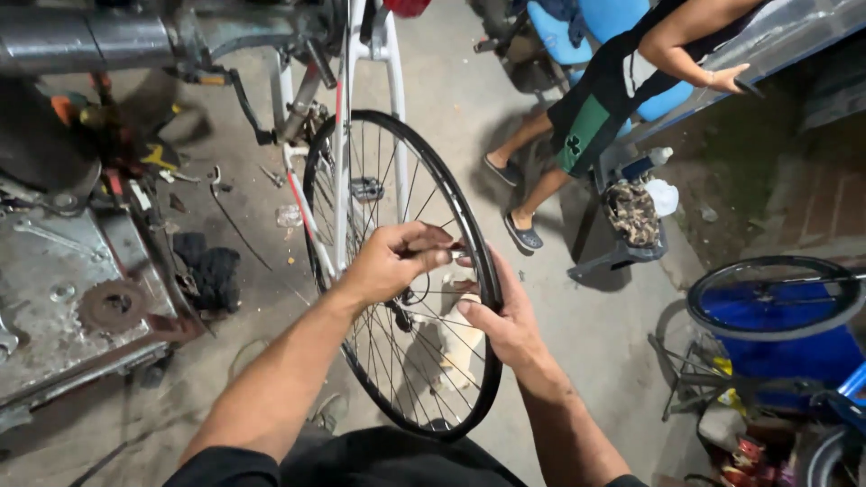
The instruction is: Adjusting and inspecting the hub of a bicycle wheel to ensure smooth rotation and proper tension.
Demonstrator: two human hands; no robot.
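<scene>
You hold a bare black bicycle wheel (pixel 403 271) with no tyre, standing upright on edge in a white bike frame (pixel 343 135). Thin metal spokes (pixel 424 361) fan from the hub to its narrow rim, whose right side you grip.

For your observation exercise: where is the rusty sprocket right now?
In the head view, the rusty sprocket lies at the far left on the grey metal workbench, left of the left hand at the bicycle wheel.
</scene>
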